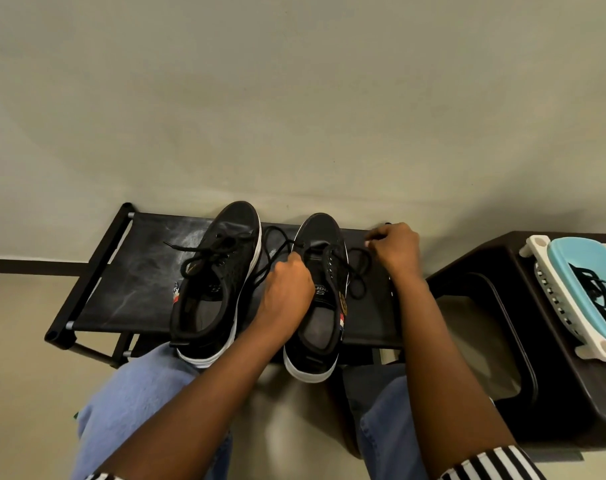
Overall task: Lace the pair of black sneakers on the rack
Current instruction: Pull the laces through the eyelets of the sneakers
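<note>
Two black sneakers with white soles stand side by side on a black fabric rack [132,271], toes toward the wall. The left sneaker [215,282] carries a black lace through its eyelets, tied loosely. Over the tongue of the right sneaker [317,327] my left hand [287,289] curls its fingers round that shoe's black lace [358,275]. Just right of the shoe's toe, my right hand [395,251] pinches the lace's other end. Loose loops of lace lie on the rack between and beside the shoes.
A dark brown plastic stool [495,306] stands to the right of the rack. On it sits a light blue and white basket [568,268] holding more black laces. My knees in blue jeans are just below the rack's front edge. A plain wall is behind.
</note>
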